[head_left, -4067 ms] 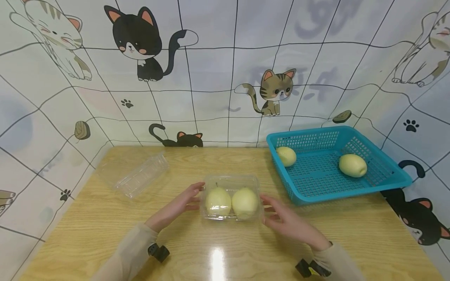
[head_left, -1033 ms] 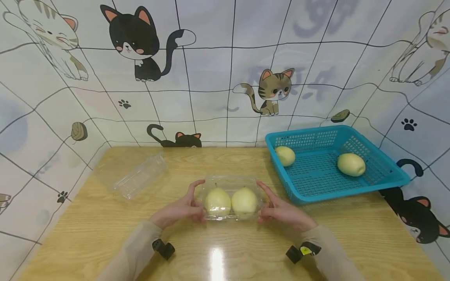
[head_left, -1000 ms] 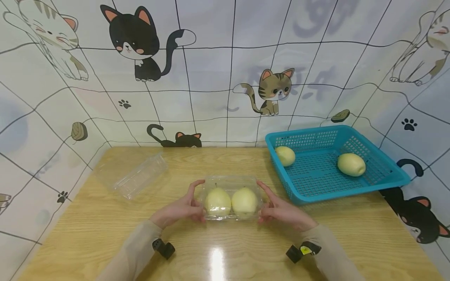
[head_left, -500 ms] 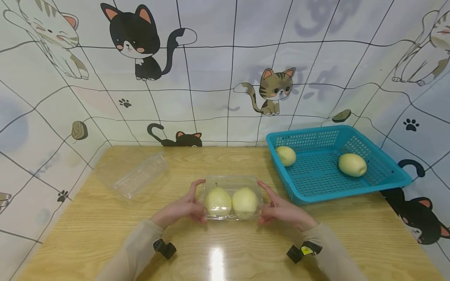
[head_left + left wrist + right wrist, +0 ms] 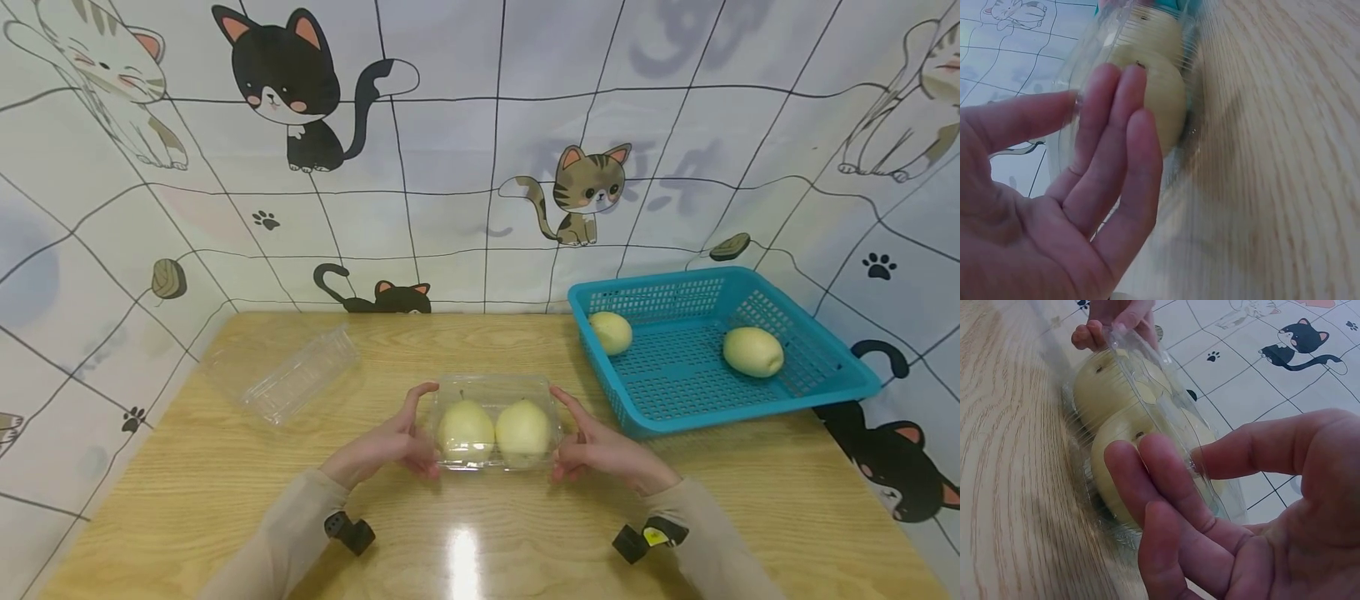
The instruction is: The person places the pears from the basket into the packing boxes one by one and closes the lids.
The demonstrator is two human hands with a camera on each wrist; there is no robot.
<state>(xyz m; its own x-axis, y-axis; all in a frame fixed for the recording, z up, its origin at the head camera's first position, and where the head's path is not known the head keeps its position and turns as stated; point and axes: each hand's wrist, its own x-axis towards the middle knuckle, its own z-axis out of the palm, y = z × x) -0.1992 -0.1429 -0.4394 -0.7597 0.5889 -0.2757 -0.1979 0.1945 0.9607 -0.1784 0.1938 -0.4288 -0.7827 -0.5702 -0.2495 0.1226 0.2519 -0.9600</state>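
A clear plastic clamshell box (image 5: 491, 385) sits at the middle of the table, its lid over two pale yellow pears, a left pear (image 5: 467, 429) and a right pear (image 5: 522, 429). My left hand (image 5: 386, 446) holds the box's left end, one finger reaching to the back corner and the others low near the front corner. On the opposite end my right hand (image 5: 603, 450) does the same. In each wrist view a thumb and bent fingers pinch at the rim of the box, with the pears showing through the plastic.
A blue mesh basket (image 5: 750, 408) stands at the back right, holding one yellow fruit (image 5: 611, 333) on its left side and another yellow fruit (image 5: 753, 352) on its right. An open clear plastic box (image 5: 303, 375) lies at the back left. Cat-print cloth (image 5: 450, 225) rises behind the wooden table (image 5: 405, 533).
Some four seconds ago the hands stood with looser fingers beside the box; they then closed in on both ends. Over the last second they have hardly moved, and the box stays put.
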